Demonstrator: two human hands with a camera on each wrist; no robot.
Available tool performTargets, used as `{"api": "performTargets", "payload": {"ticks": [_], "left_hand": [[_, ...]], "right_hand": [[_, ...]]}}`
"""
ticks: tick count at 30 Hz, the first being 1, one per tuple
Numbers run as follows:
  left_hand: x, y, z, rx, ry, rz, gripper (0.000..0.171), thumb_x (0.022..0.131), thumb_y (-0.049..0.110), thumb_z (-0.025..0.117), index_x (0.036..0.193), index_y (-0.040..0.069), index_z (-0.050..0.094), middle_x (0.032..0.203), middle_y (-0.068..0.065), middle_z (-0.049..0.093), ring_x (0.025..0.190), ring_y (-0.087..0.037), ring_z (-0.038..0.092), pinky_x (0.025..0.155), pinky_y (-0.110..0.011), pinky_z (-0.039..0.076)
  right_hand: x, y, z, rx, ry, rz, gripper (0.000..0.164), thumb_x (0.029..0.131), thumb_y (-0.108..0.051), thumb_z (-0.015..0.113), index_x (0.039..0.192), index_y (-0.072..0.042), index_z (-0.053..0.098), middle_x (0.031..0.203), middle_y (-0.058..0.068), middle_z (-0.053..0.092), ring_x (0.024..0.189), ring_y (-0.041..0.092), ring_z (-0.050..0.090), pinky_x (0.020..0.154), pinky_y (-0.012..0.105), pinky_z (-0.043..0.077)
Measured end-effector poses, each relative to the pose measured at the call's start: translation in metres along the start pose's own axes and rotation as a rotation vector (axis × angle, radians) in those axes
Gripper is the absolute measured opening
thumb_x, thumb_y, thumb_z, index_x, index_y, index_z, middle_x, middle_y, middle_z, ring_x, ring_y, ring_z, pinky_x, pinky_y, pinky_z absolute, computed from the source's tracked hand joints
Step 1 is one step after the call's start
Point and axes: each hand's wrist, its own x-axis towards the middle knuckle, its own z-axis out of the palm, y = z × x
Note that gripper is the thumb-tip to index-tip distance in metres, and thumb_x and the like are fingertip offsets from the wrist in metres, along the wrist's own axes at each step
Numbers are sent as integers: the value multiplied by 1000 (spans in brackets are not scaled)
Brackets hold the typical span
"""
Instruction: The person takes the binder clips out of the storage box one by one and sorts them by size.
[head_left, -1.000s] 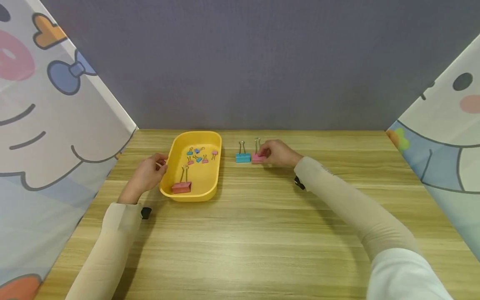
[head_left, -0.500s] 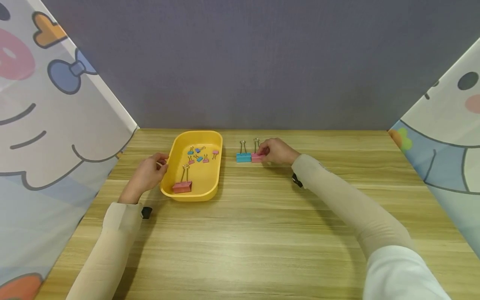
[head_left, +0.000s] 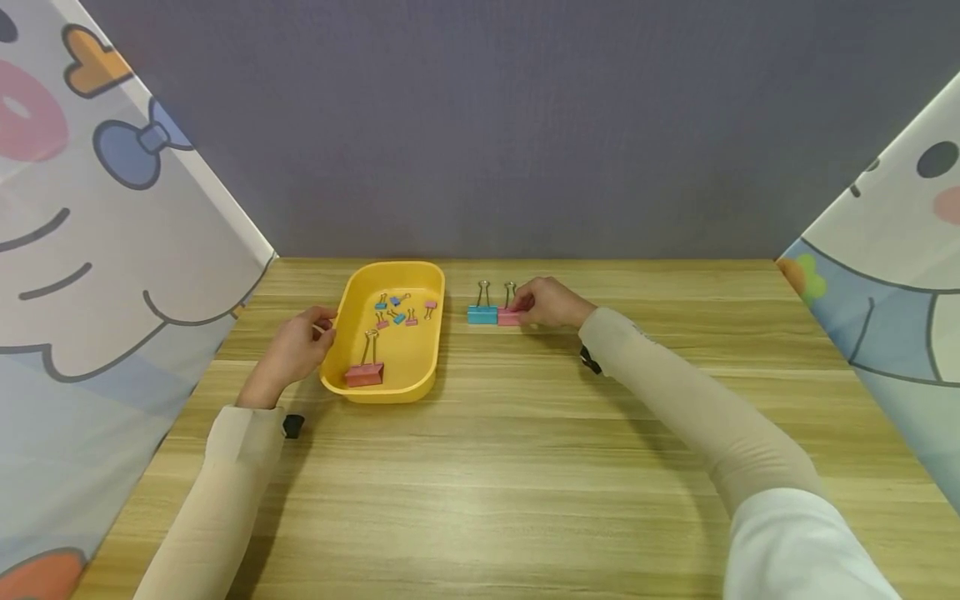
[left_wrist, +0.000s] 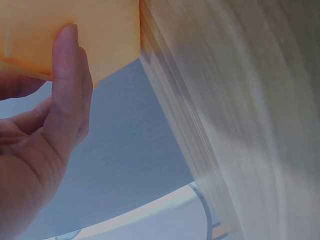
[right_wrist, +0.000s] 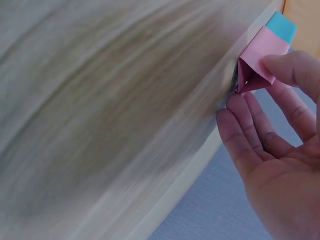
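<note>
My right hand (head_left: pixel 551 303) pinches a pink binder clip (head_left: pixel 507 317) between thumb and forefinger, the other fingers beside it near the tabletop. The pink clip (right_wrist: pixel 264 50) stands end to end against a blue binder clip (head_left: pixel 482 315), with the handles of both pointing towards the back wall. At the left, my left hand (head_left: pixel 297 348) touches the outer side of a yellow tray (head_left: pixel 437 354); in the left wrist view its fingertips rest against the tray wall (left_wrist: pixel 112 35). Inside the tray lie a large red-pink binder clip (head_left: pixel 364 375) and several small blue and pink clips (head_left: pixel 411 322).
A wood-grain table (head_left: pixel 480 467) runs back to a grey fabric wall (head_left: pixel 525 133). Panels with cartoon prints stand along the left (head_left: pixel 112 275) and right (head_left: pixel 900 308) sides. The tray is a short way left of the blue clip.
My right hand has slid the pink clip left until it meets the blue one, and both have shifted slightly further left. The left hand and the tray stay where they were.
</note>
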Motion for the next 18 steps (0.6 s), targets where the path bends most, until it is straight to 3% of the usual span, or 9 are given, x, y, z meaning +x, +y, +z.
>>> {"api": "performTargets", "payload": {"ticks": [18], "left_hand": [[1,-1,1,0,-2,0,33,95,5,51,125,-10,50,104,-22,56,89,-34,58,70,-42,51]], "right_hand": [[1,0,1,26,-4,43,15,86,-9,69,102,-10,71,96,3,65,91,19,59,79,35,49]]}}
